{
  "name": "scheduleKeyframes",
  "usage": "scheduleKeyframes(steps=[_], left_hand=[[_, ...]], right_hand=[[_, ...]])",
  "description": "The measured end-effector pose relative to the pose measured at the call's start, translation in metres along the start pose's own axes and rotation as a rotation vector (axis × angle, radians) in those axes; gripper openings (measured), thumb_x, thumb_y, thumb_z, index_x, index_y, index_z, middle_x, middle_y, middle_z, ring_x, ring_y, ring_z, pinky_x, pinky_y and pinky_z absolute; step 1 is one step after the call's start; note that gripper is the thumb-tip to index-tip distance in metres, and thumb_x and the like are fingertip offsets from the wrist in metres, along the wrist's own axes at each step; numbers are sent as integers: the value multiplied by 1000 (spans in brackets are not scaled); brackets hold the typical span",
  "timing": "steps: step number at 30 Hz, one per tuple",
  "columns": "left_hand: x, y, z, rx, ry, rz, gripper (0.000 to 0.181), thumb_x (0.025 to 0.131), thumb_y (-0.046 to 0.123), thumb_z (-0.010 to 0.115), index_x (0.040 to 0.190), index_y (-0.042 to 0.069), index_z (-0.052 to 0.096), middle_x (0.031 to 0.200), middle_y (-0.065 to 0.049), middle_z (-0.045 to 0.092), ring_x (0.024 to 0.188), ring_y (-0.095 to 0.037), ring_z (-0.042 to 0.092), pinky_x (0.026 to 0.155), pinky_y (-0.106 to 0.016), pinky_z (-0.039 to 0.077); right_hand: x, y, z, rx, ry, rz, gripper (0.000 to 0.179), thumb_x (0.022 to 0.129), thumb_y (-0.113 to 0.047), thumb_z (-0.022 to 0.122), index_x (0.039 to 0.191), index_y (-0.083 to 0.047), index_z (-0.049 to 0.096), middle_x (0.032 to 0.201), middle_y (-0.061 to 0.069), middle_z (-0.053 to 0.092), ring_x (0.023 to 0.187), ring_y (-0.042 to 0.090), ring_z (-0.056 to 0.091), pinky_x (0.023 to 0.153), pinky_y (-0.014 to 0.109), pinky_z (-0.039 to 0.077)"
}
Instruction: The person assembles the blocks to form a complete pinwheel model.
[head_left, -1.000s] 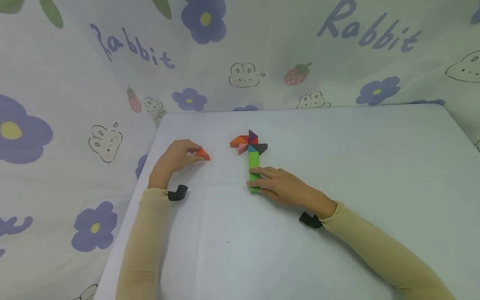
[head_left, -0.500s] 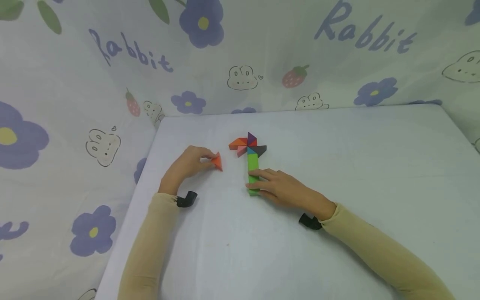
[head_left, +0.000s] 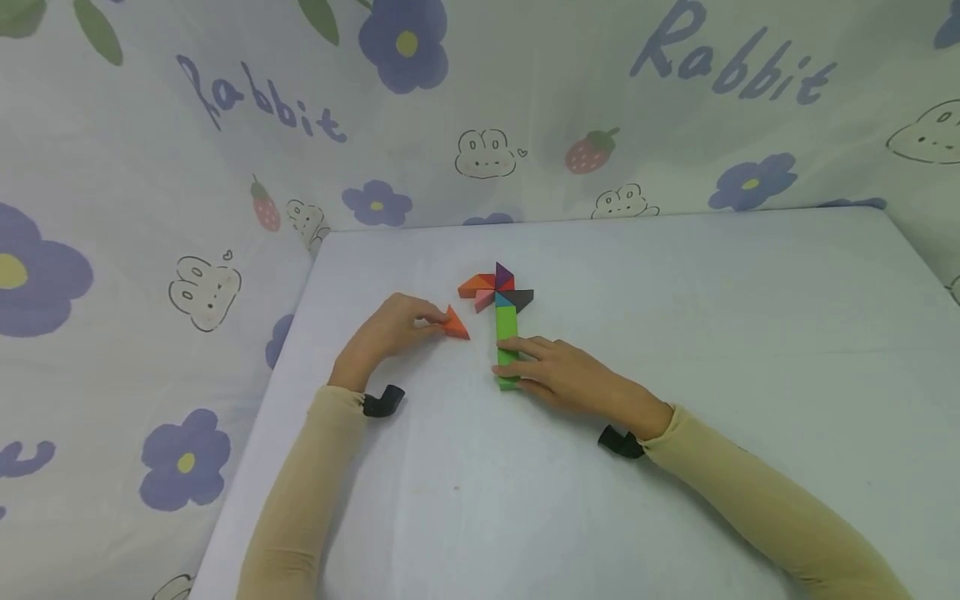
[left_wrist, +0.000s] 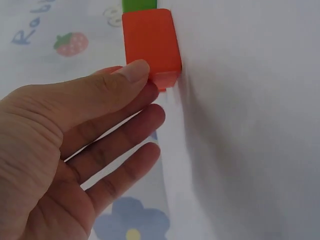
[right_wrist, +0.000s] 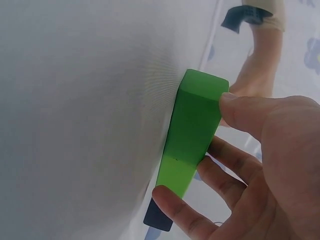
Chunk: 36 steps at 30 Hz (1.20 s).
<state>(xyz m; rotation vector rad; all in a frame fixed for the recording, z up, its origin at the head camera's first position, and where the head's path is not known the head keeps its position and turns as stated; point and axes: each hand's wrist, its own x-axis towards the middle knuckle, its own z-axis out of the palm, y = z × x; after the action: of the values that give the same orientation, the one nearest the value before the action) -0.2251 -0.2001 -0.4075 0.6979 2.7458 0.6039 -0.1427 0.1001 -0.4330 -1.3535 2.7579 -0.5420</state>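
In the head view my left hand (head_left: 397, 325) pinches an orange triangular block (head_left: 455, 325) between thumb and fingers, left of a pinwheel shape. The left wrist view shows the thumb on that orange block (left_wrist: 151, 40), the other fingers spread below. My right hand (head_left: 566, 371) holds the green blocks (head_left: 507, 321), which lie end to end as a stem; its fingers reach across to their left side. In the right wrist view the thumb touches the near end of a green block (right_wrist: 192, 120). Above the stem sit blue (head_left: 502, 301), purple (head_left: 503, 274), dark grey (head_left: 519, 298), pink (head_left: 483, 299) and orange-red blocks (head_left: 474, 284).
A white-covered table (head_left: 675, 317) lies under the blocks. Behind and to the left hangs a cloth (head_left: 525, 100) printed with flowers, rabbits and strawberries. A black wrist piece (head_left: 384, 402) shows at the left cuff, another black piece (head_left: 621, 442) at the right.
My left hand has moved right toward the pinwheel with the orange block, which has turned between the fingers. The right hand stays on the green blocks.
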Motion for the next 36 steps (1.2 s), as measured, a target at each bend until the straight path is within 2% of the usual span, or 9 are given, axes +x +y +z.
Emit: scheduleKeyframes(steps=[5, 10, 12, 16, 21, 24, 28, 31, 36], left_hand=[[3, 15, 8, 45, 8, 112, 23, 90, 16, 71, 112, 11, 75, 111, -5, 74, 109, -24, 66, 100, -43, 51], [8, 26, 19, 100, 61, 227, 22, 89, 12, 71, 111, 10, 75, 109, -4, 74, 107, -23, 68, 99, -40, 52], [10, 29, 23, 130, 81, 250, 23, 90, 11, 71, 113, 10, 75, 110, -3, 74, 107, -22, 68, 99, -39, 52], [9, 35, 24, 199, 127, 261, 26, 91, 12, 70, 116, 11, 73, 112, -2, 70, 106, -21, 66, 97, -38, 53], [-1, 47, 14, 227, 189, 274, 19, 91, 10, 68, 110, 7, 74, 111, -5, 68, 105, -23, 66, 96, -39, 54], [-6, 54, 11, 226, 150, 280, 19, 91, 11, 68, 109, 6, 74, 110, -7, 68, 104, -23, 66, 95, -38, 55], [-6, 61, 14, 273, 86, 293, 23, 92, 11, 67, 115, 7, 72, 112, -8, 65, 99, -23, 63, 91, -35, 56], [-6, 63, 18, 319, 78, 297, 26, 92, 11, 68, 118, 9, 71, 112, -7, 63, 94, -22, 61, 87, -34, 55], [-1, 60, 23, 334, 79, 302, 27, 92, 14, 69, 118, 7, 71, 117, -7, 66, 105, -24, 63, 96, -37, 54]], right_hand=[[0, 0, 0, 3, 3, 3, 40, 96, -18, 63, 134, -27, 61, 149, 2, 47, 129, 23, 52, 89, 40, 54], [0, 1, 0, 6, 14, -1, 40, 96, -17, 63, 134, -28, 61, 149, 1, 47, 129, 22, 52, 88, 40, 54], [0, 1, 0, 8, 12, -2, 40, 96, -18, 63, 134, -28, 61, 149, 1, 47, 130, 22, 52, 88, 40, 54], [0, 0, 0, 13, 11, 0, 40, 96, -18, 63, 134, -28, 61, 149, 1, 47, 129, 22, 52, 88, 41, 55], [0, 0, 1, 2, 20, -15, 40, 95, -17, 65, 134, -27, 62, 148, 3, 48, 128, 23, 53, 87, 40, 55], [0, 0, 2, -10, 25, -30, 41, 94, -18, 66, 134, -26, 62, 148, 4, 48, 128, 24, 53, 86, 39, 55], [0, 0, 3, -15, 26, -27, 41, 94, -18, 66, 134, -26, 61, 148, 4, 48, 128, 25, 53, 86, 40, 55], [-1, 0, 2, -10, 15, -13, 41, 94, -18, 65, 134, -27, 61, 149, 3, 47, 129, 24, 52, 86, 40, 55], [-1, 0, 2, -3, 3, 0, 41, 96, -18, 64, 135, -28, 61, 150, 2, 46, 130, 23, 52, 87, 39, 55]])
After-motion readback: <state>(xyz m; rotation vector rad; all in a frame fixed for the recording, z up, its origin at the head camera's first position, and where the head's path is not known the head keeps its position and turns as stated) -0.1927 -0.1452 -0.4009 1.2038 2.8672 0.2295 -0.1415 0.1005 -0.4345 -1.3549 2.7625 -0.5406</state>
